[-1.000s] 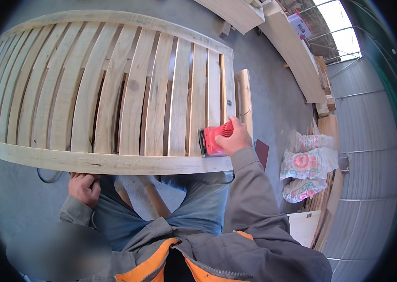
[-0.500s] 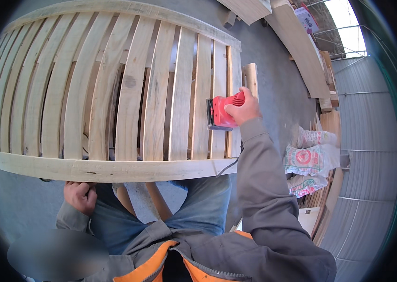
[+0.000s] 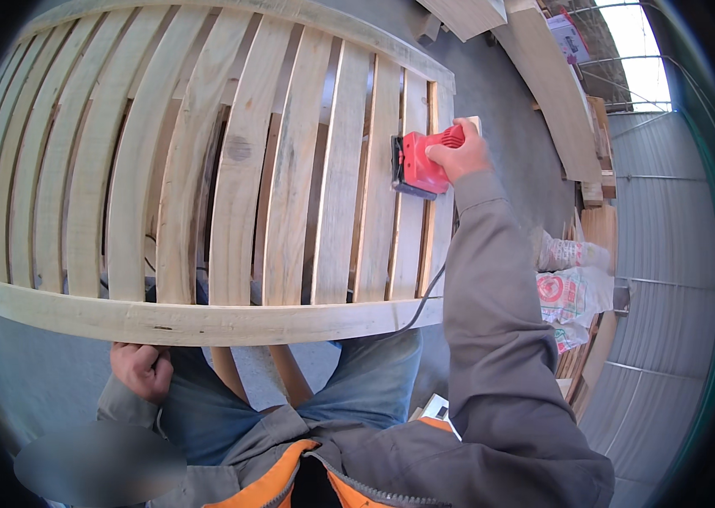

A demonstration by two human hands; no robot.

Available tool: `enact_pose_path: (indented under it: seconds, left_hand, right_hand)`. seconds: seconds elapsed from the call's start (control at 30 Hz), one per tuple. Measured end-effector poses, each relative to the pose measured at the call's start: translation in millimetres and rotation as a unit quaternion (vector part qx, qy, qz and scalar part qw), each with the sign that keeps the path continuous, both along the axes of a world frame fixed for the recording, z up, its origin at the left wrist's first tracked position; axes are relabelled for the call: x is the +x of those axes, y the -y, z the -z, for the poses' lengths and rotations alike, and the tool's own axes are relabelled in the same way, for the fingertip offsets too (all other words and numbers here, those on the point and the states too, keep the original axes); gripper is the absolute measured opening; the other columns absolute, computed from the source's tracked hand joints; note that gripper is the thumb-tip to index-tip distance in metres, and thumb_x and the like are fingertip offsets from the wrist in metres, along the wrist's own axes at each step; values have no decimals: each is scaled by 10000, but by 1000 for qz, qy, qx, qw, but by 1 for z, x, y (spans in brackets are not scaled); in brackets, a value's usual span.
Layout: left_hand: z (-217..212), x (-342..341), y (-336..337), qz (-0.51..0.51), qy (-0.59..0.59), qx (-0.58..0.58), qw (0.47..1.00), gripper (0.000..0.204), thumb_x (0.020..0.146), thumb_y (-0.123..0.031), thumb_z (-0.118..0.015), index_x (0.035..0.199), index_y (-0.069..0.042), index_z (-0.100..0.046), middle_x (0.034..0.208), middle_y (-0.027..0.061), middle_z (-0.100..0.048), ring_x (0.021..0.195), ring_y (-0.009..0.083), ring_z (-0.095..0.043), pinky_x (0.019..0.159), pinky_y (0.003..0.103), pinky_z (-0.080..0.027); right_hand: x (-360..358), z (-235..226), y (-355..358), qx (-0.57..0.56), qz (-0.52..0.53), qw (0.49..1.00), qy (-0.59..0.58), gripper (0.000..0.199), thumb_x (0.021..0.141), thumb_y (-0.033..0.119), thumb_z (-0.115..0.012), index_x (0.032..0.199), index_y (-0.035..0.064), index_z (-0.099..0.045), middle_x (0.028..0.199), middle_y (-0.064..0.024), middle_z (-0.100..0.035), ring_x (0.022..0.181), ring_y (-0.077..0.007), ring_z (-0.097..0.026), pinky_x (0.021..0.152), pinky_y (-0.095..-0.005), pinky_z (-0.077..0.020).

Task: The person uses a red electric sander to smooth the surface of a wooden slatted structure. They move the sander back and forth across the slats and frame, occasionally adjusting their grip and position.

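red sander (image 3: pixel 425 165) is held on the right-end slats (image 3: pixel 408 245) of the wooden frame (image 3: pixel 290 326), wrapped in the right hand (image 3: pixel 465 157). sanding looks underway tbh, but which slats are done or left can't be told. left hand (image 3: pixel 143 370) is curled at the front rail (image 3: pixel 163 323), grip hidden. what's inside the sacks (image 3: pixel 565 292) off right can't be seen.

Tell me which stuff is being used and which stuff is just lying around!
Being used:
red sander, in right hand
slatted wooden frame, under the sander, left hand at near rail
dark cord, across the rail

Just lying around:
printed sacks, at right
long pale board, upper right
box, near it
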State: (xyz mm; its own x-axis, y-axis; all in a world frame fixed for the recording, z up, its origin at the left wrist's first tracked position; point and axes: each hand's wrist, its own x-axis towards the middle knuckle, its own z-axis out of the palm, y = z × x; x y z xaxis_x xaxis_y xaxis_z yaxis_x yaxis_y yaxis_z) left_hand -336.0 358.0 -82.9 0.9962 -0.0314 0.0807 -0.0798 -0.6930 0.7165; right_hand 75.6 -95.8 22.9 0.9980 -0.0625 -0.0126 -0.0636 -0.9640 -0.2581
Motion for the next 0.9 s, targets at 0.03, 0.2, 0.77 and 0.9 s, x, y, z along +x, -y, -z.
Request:
enact_pose_path:
  seconds: [0.03,0.2,0.77,0.9]
  left_hand:
    - [-1,2,0,1,-3,-4,1000,284,725,5,-653,973,9,-790,1022,215,-761,1017,444,-682,966,515,-512]
    - [3,2,-3,9,1,-5,1000,350,698,29,-638,1009,11,-798,1016,208,-757,998,445,-683,943,505,-523]
    - [6,15,-5,29,-4,-13,999,431,597,17,-609,990,16,-787,1017,203,-741,938,442,-683,881,504,-535]
    - [6,16,-5,30,-15,-15,999,419,598,18,-607,978,15,-784,1007,203,-738,929,442,-687,862,504,-542]
  right_hand:
    - [6,-2,-2,4,-1,1000,-1,852,725,325,-826,1504,76,-588,1350,-208,-701,1235,-358,-694,1087,-419,-554]
    - [44,-1,-9,4,-9,1000,23,841,712,320,-860,1467,51,-607,1294,-191,-734,1202,-336,-712,1059,-412,-561]
    - [147,7,-15,5,-53,997,51,694,727,347,-896,1307,40,-670,1171,-142,-738,1060,-258,-723,956,-370,-577]
    - [169,6,-19,-5,-48,998,43,692,712,357,-889,1293,45,-680,1169,-127,-747,1089,-257,-723,985,-362,-567]
